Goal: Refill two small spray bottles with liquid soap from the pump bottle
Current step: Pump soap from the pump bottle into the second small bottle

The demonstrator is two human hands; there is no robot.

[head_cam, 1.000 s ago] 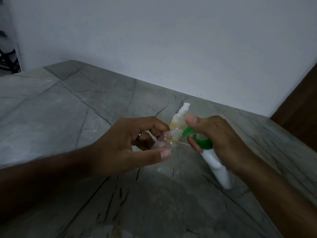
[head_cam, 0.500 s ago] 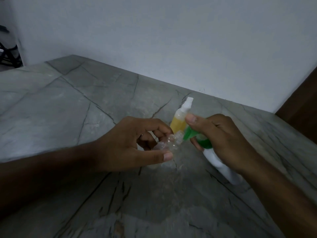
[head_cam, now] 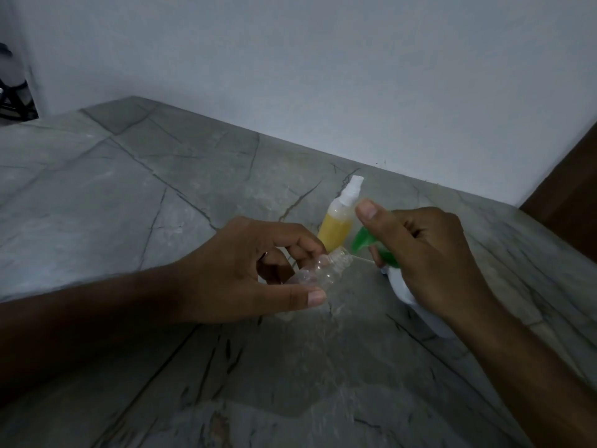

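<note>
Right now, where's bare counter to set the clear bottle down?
Free: the stone counter left of the left hand, out to the wall, and the near strip below both forearms. Crowded: the middle, where the clear bottle, yellow-filled spray bottle, green pump bottle and right hand bunch together.

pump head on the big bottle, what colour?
Green, on a white pump bottle held by the right hand. The pump head shows best in the head view.

We are finding no readable text, label, brand, number or sign anywhere: the yellow-filled spray bottle (head_cam: 336, 232), the clear bottle (head_cam: 326, 270) and the white pump bottle (head_cam: 400, 291) are showing plain surfaces, with nothing we are able to read.
</note>
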